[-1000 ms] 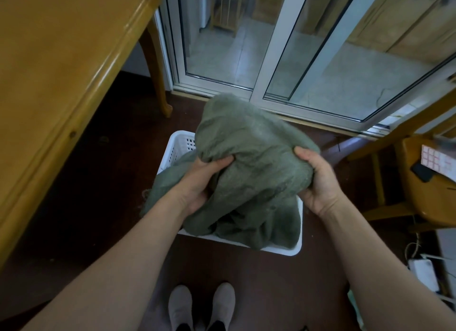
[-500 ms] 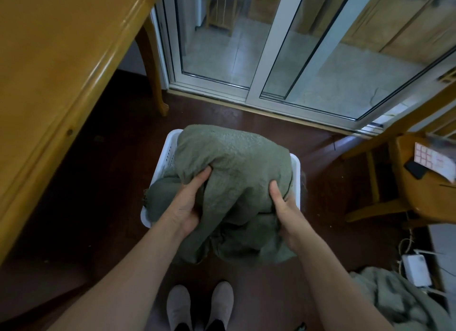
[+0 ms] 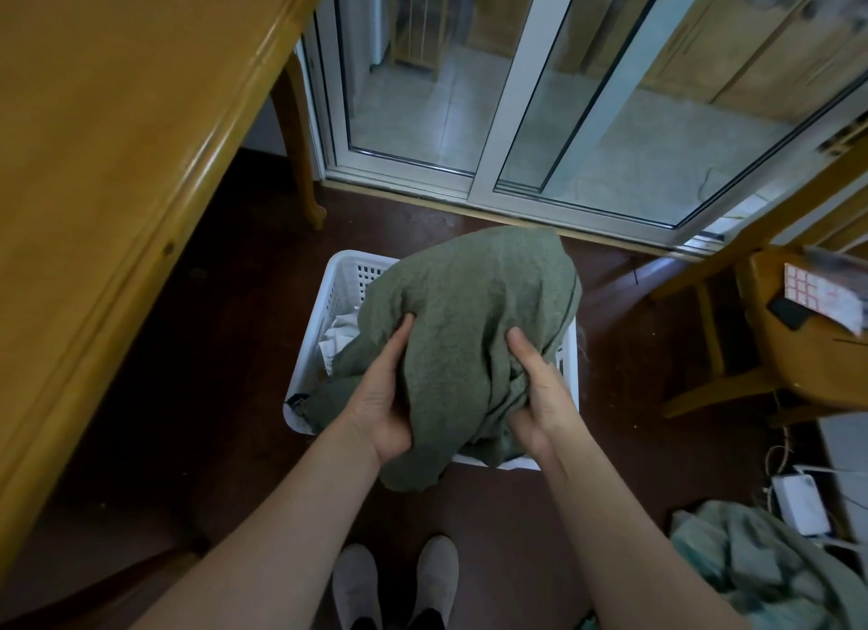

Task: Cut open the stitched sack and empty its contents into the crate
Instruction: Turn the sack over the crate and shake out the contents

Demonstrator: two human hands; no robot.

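Note:
A grey-green cloth sack [image 3: 474, 310] hangs bunched over a white perforated plastic crate [image 3: 347, 277] on the dark floor. My left hand [image 3: 380, 394] grips the sack's near left side and my right hand [image 3: 540, 385] grips its near right side, both with fingers dug into the fabric. White crumpled contents [image 3: 340, 338] show inside the crate at its left, beside the sack. The sack's lower edge drapes over the crate's near rim. Its opening is hidden.
A wooden table [image 3: 117, 159] fills the left, its leg [image 3: 300, 145] near the sliding glass door [image 3: 516, 112]. At the right stands a wooden chair [image 3: 789, 347] with papers. More green fabric [image 3: 761, 573] and a white adapter [image 3: 798, 502] lie at bottom right. My shoes [image 3: 394, 582] stand below.
The sack came down from chest height onto the crate, then tipped toward the right. White contents now show in the crate's left part. Both hands shifted their grip lower on the fabric.

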